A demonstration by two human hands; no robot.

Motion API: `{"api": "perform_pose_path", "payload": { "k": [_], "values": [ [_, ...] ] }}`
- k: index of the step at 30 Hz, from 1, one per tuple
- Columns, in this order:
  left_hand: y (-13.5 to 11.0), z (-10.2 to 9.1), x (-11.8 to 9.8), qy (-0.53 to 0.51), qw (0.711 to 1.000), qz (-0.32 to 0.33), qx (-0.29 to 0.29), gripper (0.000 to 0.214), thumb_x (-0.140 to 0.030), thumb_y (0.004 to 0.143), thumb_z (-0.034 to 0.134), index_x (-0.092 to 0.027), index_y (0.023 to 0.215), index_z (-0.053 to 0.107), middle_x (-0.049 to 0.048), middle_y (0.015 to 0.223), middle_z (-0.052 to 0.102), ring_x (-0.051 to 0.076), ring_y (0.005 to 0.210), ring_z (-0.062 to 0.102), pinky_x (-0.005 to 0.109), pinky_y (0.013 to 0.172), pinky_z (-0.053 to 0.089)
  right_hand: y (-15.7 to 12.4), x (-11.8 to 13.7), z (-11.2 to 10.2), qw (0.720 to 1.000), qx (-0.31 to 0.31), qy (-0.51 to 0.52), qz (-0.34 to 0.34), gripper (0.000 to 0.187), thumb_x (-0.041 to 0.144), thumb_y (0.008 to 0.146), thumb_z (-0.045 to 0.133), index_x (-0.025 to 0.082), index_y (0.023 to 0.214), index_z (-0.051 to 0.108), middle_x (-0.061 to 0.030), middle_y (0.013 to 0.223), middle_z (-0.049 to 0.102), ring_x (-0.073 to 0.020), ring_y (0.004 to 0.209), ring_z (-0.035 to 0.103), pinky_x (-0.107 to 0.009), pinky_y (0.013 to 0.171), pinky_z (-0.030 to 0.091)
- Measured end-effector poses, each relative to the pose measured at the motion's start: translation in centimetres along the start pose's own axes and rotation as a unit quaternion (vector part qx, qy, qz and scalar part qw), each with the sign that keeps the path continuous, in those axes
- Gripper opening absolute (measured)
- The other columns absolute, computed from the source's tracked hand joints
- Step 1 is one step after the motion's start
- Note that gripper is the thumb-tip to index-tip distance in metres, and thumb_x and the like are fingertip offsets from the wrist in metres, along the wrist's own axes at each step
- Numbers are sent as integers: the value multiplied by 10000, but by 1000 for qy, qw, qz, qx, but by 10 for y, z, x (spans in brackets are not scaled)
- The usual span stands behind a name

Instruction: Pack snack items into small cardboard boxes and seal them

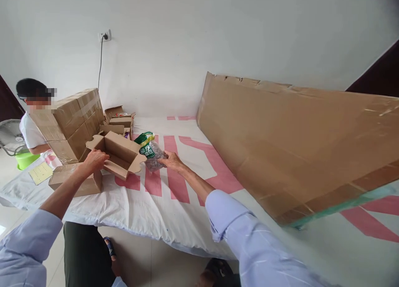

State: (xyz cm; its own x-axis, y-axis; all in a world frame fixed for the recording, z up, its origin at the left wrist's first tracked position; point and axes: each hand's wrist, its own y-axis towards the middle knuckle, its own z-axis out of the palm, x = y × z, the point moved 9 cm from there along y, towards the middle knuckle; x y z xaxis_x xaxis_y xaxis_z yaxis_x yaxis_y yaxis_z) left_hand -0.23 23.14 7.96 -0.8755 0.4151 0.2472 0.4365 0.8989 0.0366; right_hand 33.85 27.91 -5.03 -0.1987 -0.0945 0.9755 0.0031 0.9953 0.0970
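Observation:
My left hand [96, 160] grips the near left edge of an open cardboard box [120, 147], whose flaps stand apart and whose inside shows no contents. The box is tilted, with its opening toward me. My right hand [171, 160] is closed on the right side of a plastic snack bag [152, 153], green at the top and clear below with small brownish pieces in it. That bag is beside the right end of the box. Under my left forearm lies a closed carton [77, 181].
Taped cartons [70, 124] are stacked at the left, and smaller open boxes [120, 119] stand behind. A large cardboard sheet [296, 141] leans at the right on the cloth-covered table [187, 224]. Another person [33, 124] sits beyond the stack, near a green tub [26, 160].

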Motion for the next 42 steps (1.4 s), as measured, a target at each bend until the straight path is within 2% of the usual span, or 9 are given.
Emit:
{"api": "perform_pose_path", "payload": {
  "k": [4, 10, 14, 18, 22, 26, 32, 36, 42],
  "values": [
    [1, 4, 17, -2, 1000, -2, 24, 241, -95, 855, 642, -245, 953, 804, 84, 998, 842, 289, 1046, 766, 373, 992, 500, 6, -1, 7, 1000, 20, -23, -5, 272, 325, 601, 816, 234, 741, 601, 72, 611, 595, -137, 591, 547, -247, 538, 433],
    [-16, 3, 22, -85, 992, 31, 83, 302, -126, 853, 619, -263, 1049, 803, 29, 1075, 846, 251, 1067, 760, 288, 915, 518, 11, 2, 22, 995, 67, -63, -26, 245, 303, 603, 816, 219, 749, 639, 45, 656, 625, -152, 657, 565, -255, 592, 430],
    [-31, -2, 11, -108, 984, 72, 123, 236, -114, 846, 635, -266, 949, 783, 0, 1018, 837, 232, 1033, 749, 277, 903, 503, 15, 12, 35, 988, 103, -108, -49, 173, 294, 631, 763, 224, 733, 642, 45, 664, 618, -157, 657, 550, -254, 581, 384],
    [-43, -5, -6, -82, 987, 98, 97, 246, -73, 853, 669, -266, 953, 784, 17, 1027, 831, 243, 1041, 741, 327, 988, 474, 26, 31, 57, 972, 139, -168, -84, 163, 257, 643, 773, 224, 711, 629, 33, 700, 630, -167, 696, 550, -263, 605, 356],
    [-48, 6, -22, -68, 986, 128, 78, 203, -58, 865, 707, -256, 877, 752, 30, 938, 800, 259, 1012, 739, 364, 1006, 457, 44, 50, 96, 953, 175, -221, -109, 116, 205, 690, 763, 208, 769, 678, -8, 757, 709, -187, 734, 595, -277, 646, 371],
    [-41, 16, -17, -27, 991, 118, 65, 221, -39, 864, 685, -247, 903, 749, 54, 963, 805, 271, 1017, 746, 377, 989, 470, 68, 72, 142, 937, 208, -246, -137, 90, 224, 811, 716, 220, 884, 769, -51, 956, 832, -239, 853, 691, -287, 711, 449],
    [-20, 25, 26, 35, 996, 61, 64, 233, -33, 846, 653, -230, 908, 762, 102, 1000, 828, 308, 1010, 769, 396, 935, 487, 111, 92, 186, 923, 220, -266, -170, 254, 156, 810, 771, 222, 1043, 846, -90, 1142, 859, -306, 1074, 760, -305, 857, 518],
    [3, 30, 48, 13, 998, 36, 56, 202, -52, 826, 677, -242, 842, 745, 70, 926, 822, 280, 964, 766, 371, 940, 479, 129, 85, 194, 923, 208, -279, -166, 344, 125, 834, 756, 251, 1138, 855, -102, 1288, 830, -333, 1184, 740, -337, 913, 532],
    [13, 26, 44, 5, 997, 62, 37, 165, -82, 852, 672, -236, 825, 723, 71, 979, 808, 281, 1095, 721, 422, 1062, 429, 136, 67, 191, 921, 200, -298, -152, 329, 107, 869, 704, 259, 1112, 865, -75, 1194, 846, -309, 1118, 742, -330, 875, 528]
  ]
}}
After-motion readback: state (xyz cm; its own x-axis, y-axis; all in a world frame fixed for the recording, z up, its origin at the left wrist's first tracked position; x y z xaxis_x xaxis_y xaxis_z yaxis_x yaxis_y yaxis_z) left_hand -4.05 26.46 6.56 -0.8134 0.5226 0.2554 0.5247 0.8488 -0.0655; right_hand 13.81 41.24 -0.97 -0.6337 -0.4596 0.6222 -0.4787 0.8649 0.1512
